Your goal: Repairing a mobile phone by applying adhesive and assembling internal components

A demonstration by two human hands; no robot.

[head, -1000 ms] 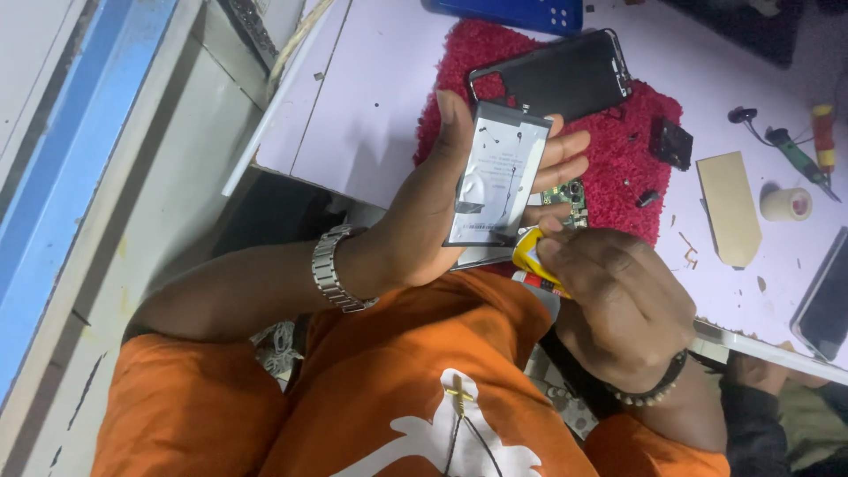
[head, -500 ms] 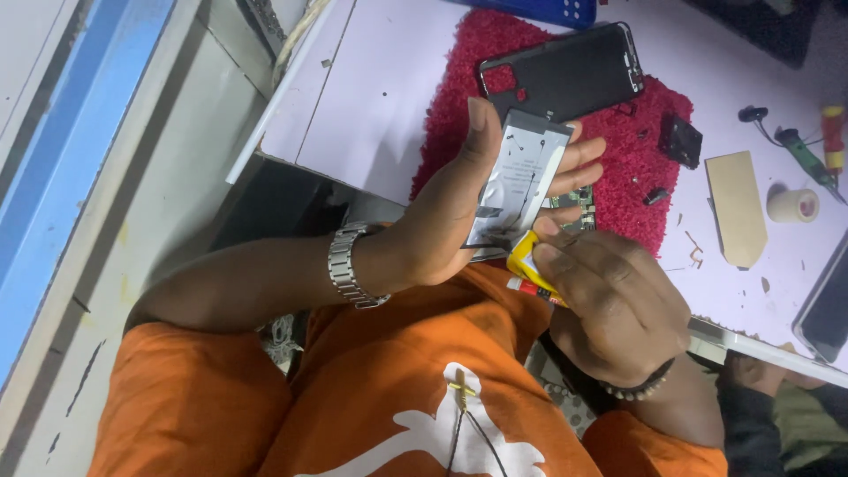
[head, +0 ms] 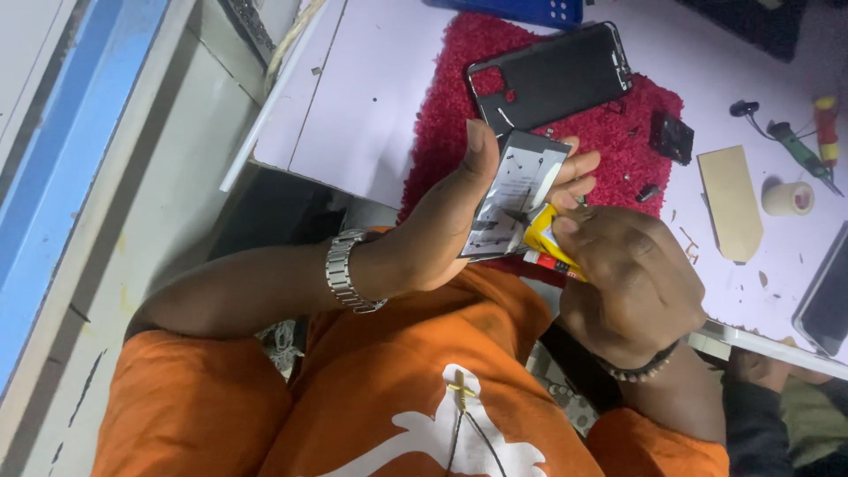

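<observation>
My left hand (head: 442,230), with a metal watch on the wrist, holds a flat silver phone panel (head: 521,190) upright over the table's near edge, thumb along its left side. My right hand (head: 632,278), wearing a bead bracelet, grips a small yellow tube (head: 548,240) whose tip touches the lower right of the panel. A black phone back cover (head: 552,75) lies on a red fluffy mat (head: 450,115) just beyond my hands.
The pale table (head: 353,115) carries a small black part (head: 671,137), a beige wedge-shaped card (head: 731,201), a tape roll (head: 786,198), screwdrivers (head: 799,150) and a dark phone (head: 826,300) at the right edge. A blue box (head: 521,9) sits at the back.
The yellow tube has come up from below the panel until its tip is against the panel's face. My left hand has tilted the panel slightly.
</observation>
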